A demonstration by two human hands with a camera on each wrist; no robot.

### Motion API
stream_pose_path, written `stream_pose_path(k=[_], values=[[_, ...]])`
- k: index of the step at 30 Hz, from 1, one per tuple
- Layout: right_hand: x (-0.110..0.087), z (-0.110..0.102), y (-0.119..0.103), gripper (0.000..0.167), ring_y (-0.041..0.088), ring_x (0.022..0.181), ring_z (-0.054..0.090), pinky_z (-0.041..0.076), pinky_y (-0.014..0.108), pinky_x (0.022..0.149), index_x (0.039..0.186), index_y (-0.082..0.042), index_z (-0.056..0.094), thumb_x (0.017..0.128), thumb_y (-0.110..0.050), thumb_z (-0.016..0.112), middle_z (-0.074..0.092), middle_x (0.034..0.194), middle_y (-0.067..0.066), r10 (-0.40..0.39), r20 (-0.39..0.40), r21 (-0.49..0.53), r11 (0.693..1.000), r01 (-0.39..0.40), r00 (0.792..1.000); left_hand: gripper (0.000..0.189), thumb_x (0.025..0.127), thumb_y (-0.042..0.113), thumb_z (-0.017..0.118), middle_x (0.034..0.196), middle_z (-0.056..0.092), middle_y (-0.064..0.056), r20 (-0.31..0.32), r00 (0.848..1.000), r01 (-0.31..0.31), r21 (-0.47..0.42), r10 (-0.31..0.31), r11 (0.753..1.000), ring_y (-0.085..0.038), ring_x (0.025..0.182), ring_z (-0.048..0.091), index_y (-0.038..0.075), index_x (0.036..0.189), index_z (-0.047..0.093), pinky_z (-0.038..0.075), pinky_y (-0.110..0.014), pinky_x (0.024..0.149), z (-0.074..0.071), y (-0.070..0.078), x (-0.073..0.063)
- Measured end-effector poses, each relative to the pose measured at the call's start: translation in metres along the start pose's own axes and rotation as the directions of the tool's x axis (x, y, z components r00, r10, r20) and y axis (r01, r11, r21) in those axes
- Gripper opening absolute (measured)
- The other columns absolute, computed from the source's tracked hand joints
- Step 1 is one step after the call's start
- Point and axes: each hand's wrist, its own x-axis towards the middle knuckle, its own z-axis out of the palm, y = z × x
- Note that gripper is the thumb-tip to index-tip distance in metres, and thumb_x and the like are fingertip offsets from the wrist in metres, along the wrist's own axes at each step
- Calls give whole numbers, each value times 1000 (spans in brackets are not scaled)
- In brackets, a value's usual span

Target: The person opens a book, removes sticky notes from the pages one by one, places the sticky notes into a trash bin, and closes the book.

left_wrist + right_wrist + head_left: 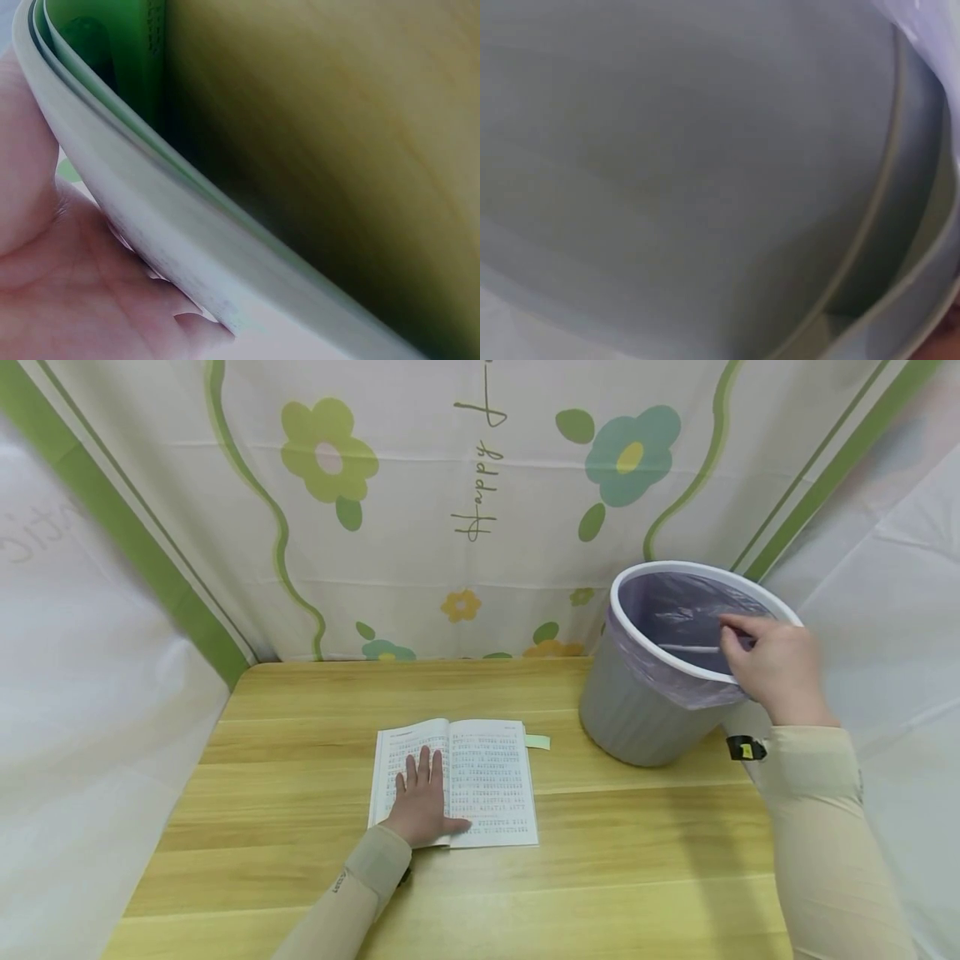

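Note:
An open book (pixel 491 777) with printed pages lies on the wooden table. My left hand (pixel 420 806) rests flat on it with fingers spread, mostly over the left page. In the left wrist view the page edges (pixel 187 217) curve up against the palm, and a green cover shows beneath. To the right stands a grey trash can (pixel 637 718) with a white rim and a purple liner bag (pixel 667 602). Over its opening my right hand (pixel 783 668) pinches one end of a thin white stick (pixel 686 648). The right wrist view shows the can's grey wall (pixel 667 165), not the fingertips.
A pale green tab (pixel 537 742) sticks out from the book's right edge. Behind the wooden table (pixel 285 793) hangs a white curtain (pixel 420 552) with flower prints, and white sheets hang at both sides.

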Motion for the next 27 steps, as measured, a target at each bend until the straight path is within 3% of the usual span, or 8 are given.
stream_pose_path(k=[9,14,18,22,25,27], values=[[0,0,2,27,51,95,63,45,58,79,109,2,74,94,-12,58,68,106,28,20,59,21,1000,-21,998,129,75,63,77,162,-11,-23,1,1000,2,-13,-2,1000,-47,146,-9,0,157,-1,6,-63,114,-1,1,-1],[0,2,-4,25,49,93,65,47,57,78,107,2,74,92,-9,59,70,104,26,-20,-4,33,999,20,1000,130,75,62,77,162,-13,-23,2,1000,8,-20,-8,1000,-47,146,-10,0,157,-3,4,-63,114,1,-3,-2],[-4,3,-10,24,45,93,67,49,55,78,106,2,75,90,-5,59,71,103,24,-62,-112,57,996,69,992,131,75,64,76,161,-13,-23,-4,1000,8,-3,-8,1000,-47,145,-10,0,157,-4,5,-64,114,4,-6,-1],[-9,-4,-17,24,41,95,68,51,33,89,105,0,76,89,-3,58,73,103,18,-81,-231,82,991,102,970,130,76,65,74,161,-13,-23,-9,1000,-21,-7,20,1000,-48,145,-9,0,157,-3,6,-64,114,7,-6,2],[-13,-8,-24,25,39,95,69,43,14,94,105,-2,77,89,-3,58,74,104,15,-95,-298,102,986,130,950,130,76,64,75,161,-13,-23,-10,1000,-20,-10,20,1000,-48,145,-10,0,157,-3,6,-65,113,7,-5,3],[-16,-10,-29,26,37,95,69,40,10,93,105,-2,77,89,-4,57,74,103,13,-105,-333,115,982,151,937,130,76,64,75,161,-12,-23,-13,1000,-15,-9,15,1000,-47,145,-9,-1,157,-2,6,-65,114,6,-5,3]])
